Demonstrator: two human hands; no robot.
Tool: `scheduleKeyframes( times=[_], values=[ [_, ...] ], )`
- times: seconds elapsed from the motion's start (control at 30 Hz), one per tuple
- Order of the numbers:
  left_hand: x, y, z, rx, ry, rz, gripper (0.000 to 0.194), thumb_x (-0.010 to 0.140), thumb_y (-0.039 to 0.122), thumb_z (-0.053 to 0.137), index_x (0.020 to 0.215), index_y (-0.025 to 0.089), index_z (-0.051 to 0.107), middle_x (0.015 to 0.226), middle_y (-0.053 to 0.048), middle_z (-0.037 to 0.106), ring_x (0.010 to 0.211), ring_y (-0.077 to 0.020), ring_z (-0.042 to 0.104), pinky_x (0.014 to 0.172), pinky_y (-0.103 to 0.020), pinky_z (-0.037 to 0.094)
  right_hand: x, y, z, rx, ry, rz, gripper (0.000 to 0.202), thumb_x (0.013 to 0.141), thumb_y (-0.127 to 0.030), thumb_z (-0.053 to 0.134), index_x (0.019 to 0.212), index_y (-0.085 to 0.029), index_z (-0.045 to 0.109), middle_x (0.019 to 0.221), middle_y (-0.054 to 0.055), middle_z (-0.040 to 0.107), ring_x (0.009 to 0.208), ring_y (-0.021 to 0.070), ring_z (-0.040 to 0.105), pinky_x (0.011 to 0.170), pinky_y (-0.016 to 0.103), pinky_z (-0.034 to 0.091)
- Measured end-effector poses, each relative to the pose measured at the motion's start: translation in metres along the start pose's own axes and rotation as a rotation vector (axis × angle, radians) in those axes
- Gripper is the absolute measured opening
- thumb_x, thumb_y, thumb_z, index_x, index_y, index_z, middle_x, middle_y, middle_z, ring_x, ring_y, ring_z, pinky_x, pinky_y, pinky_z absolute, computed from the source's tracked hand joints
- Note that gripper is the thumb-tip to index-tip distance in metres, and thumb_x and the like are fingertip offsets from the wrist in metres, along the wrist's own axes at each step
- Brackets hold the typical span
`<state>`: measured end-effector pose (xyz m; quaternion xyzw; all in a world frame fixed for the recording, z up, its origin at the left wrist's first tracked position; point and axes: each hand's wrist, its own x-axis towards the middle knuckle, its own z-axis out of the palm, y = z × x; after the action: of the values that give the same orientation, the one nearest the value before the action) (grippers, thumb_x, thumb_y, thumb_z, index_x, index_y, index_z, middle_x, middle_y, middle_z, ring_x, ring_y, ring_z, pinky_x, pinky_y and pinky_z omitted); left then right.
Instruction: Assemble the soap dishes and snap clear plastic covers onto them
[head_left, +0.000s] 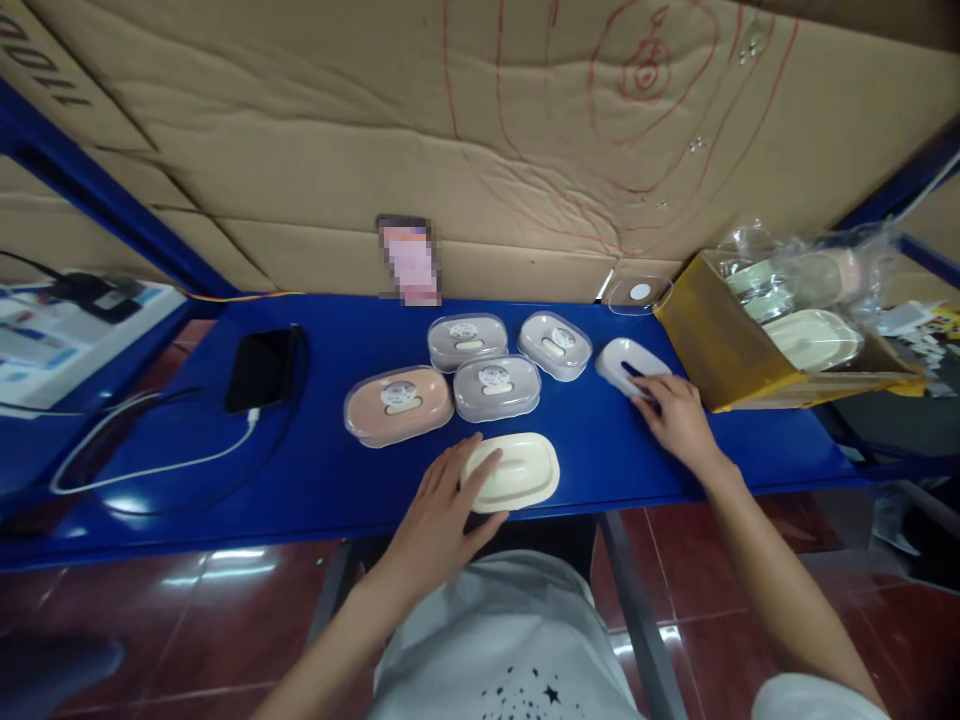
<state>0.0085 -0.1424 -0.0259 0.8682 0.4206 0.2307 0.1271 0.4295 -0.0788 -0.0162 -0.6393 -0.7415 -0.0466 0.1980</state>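
Observation:
My left hand is closed around the near left end of a cream oval soap dish at the table's front edge, thumb below and fingers over the top. Off to the right, my right hand pinches the near edge of a pale lilac oval tray with a dark slot in it. Between and behind the hands sit lidded oval soap boxes with round labels: a peach one and three pale lilac ones, at the front, back left and back right.
A cardboard box with bagged dishes stands at the right. Beside it a clear lid leans by the cardboard wall. A black phone on a white cable lies on the blue table. A pixelated phone stands at the back.

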Motion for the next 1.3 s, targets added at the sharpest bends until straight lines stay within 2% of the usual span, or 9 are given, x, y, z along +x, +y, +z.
scheduleKeyframes(
  times=[0.13, 0.27, 0.37, 0.57, 0.7, 0.8, 0.97, 1.13, 1.3],
  values=[
    [-0.001, -0.003, -0.002, -0.192, -0.02, -0.102, 0.087, 0.102, 0.028, 0.07, 0.172, 0.037, 0.018, 0.173, -0.014, 0.038, 0.158, -0.0333, 0.043, 0.123, -0.053, 0.05, -0.067, -0.063, -0.009, 0.259, 0.027, -0.208, 0.032, 0.107, -0.026, 0.061, 0.139, -0.029, 0.068, 0.128, 0.01, 0.071, 0.127, 0.029, 0.066, 0.106, 0.048, 0.051],
    [0.017, 0.006, 0.003, -0.267, -0.086, -0.088, 0.102, 0.096, 0.028, 0.08, 0.172, 0.041, 0.014, 0.175, -0.013, 0.035, 0.159, -0.0344, 0.042, 0.124, -0.054, 0.049, -0.082, -0.1, -0.015, 0.275, 0.055, -0.304, 0.035, 0.107, -0.012, 0.054, 0.134, -0.028, 0.068, 0.121, 0.008, 0.072, 0.124, 0.0266, 0.066, 0.106, 0.047, 0.049],
    [0.023, 0.01, 0.005, -0.285, -0.093, -0.065, 0.104, 0.095, 0.029, 0.082, 0.172, 0.042, 0.013, 0.173, -0.013, 0.039, 0.158, -0.0345, 0.044, 0.125, -0.055, 0.047, -0.07, -0.106, -0.015, 0.187, 0.049, -0.287, 0.031, 0.108, -0.02, 0.058, 0.139, -0.026, 0.064, 0.127, 0.011, 0.072, 0.126, 0.0286, 0.065, 0.106, 0.048, 0.048],
    [0.02, 0.006, 0.005, -0.292, -0.105, -0.044, 0.099, 0.096, 0.029, 0.081, 0.171, 0.043, 0.018, 0.168, -0.011, 0.046, 0.154, -0.0331, 0.049, 0.125, -0.055, 0.047, -0.036, -0.098, 0.004, -0.055, 0.072, -0.16, 0.053, 0.109, -0.041, 0.061, 0.156, -0.02, 0.052, 0.141, 0.018, 0.068, 0.127, 0.0352, 0.064, 0.099, 0.05, 0.048],
    [0.02, 0.005, 0.007, -0.302, -0.099, -0.065, 0.099, 0.096, 0.03, 0.08, 0.172, 0.043, 0.018, 0.17, -0.01, 0.044, 0.157, -0.033, 0.046, 0.127, -0.054, 0.046, -0.02, -0.085, 0.008, -0.061, 0.138, -0.124, 0.04, 0.11, -0.035, 0.057, 0.149, -0.023, 0.06, 0.133, 0.016, 0.072, 0.122, 0.035, 0.066, 0.098, 0.051, 0.047],
    [0.02, 0.006, 0.008, -0.314, -0.081, -0.12, 0.106, 0.095, 0.032, 0.082, 0.173, 0.043, 0.012, 0.175, -0.012, 0.037, 0.16, -0.0347, 0.042, 0.125, -0.052, 0.048, -0.027, -0.09, -0.005, 0.093, 0.133, -0.187, 0.038, 0.11, -0.028, 0.057, 0.147, -0.027, 0.061, 0.128, 0.011, 0.074, 0.12, 0.0305, 0.068, 0.101, 0.049, 0.048],
    [0.019, 0.008, 0.013, -0.276, 0.012, -0.077, 0.109, 0.096, 0.041, 0.082, 0.174, 0.041, 0.005, 0.178, -0.017, 0.029, 0.16, -0.0381, 0.041, 0.121, -0.054, 0.053, -0.059, -0.132, -0.027, 0.157, -0.094, -0.362, 0.04, 0.109, -0.022, 0.057, 0.149, -0.028, 0.06, 0.127, 0.01, 0.072, 0.129, 0.0283, 0.065, 0.118, 0.055, 0.04],
    [0.017, 0.005, 0.019, -0.141, 0.053, 0.061, 0.095, 0.1, 0.043, 0.075, 0.174, 0.039, 0.016, 0.179, -0.017, 0.026, 0.16, -0.0385, 0.04, 0.123, -0.058, 0.05, -0.07, -0.161, -0.019, 0.126, -0.15, -0.451, 0.04, 0.109, -0.017, 0.055, 0.148, -0.024, 0.06, 0.138, 0.012, 0.072, 0.138, 0.0284, 0.062, 0.121, 0.056, 0.039],
    [0.018, 0.002, 0.02, -0.051, 0.071, 0.093, 0.079, 0.103, 0.043, 0.07, 0.171, 0.028, 0.031, 0.176, -0.02, 0.033, 0.16, -0.0389, 0.041, 0.122, -0.06, 0.05, -0.063, -0.155, -0.015, 0.015, -0.149, -0.566, 0.046, 0.109, -0.014, 0.054, 0.155, -0.022, 0.055, 0.144, 0.011, 0.073, 0.137, 0.0281, 0.064, 0.115, 0.055, 0.046]
  ],
)
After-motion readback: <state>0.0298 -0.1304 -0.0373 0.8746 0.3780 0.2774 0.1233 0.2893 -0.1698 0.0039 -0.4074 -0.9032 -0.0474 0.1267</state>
